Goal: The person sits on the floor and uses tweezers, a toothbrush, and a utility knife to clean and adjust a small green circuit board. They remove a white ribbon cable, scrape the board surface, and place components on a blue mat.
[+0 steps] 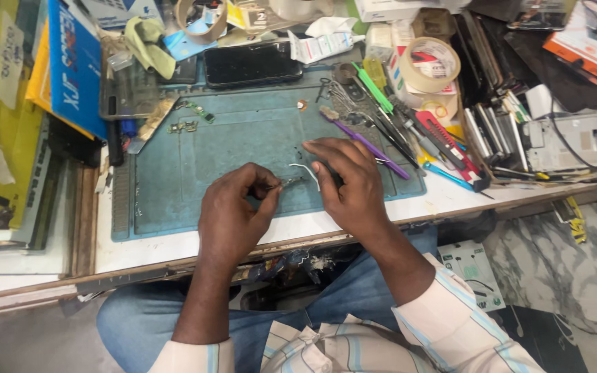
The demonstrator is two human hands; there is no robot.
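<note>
Both hands mid-fiddle: left hand (233,214) pinches tweezers (281,184), right hand (347,183) fingers curl over a white strip (305,169); next needs steady aim.

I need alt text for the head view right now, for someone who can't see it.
Over a blue work mat, the left hand pinches tweezers while the right hand grips a dark tool beside a thin white strip. A dark phone, tape rolls and scattered tools crowd the bench behind.
</note>
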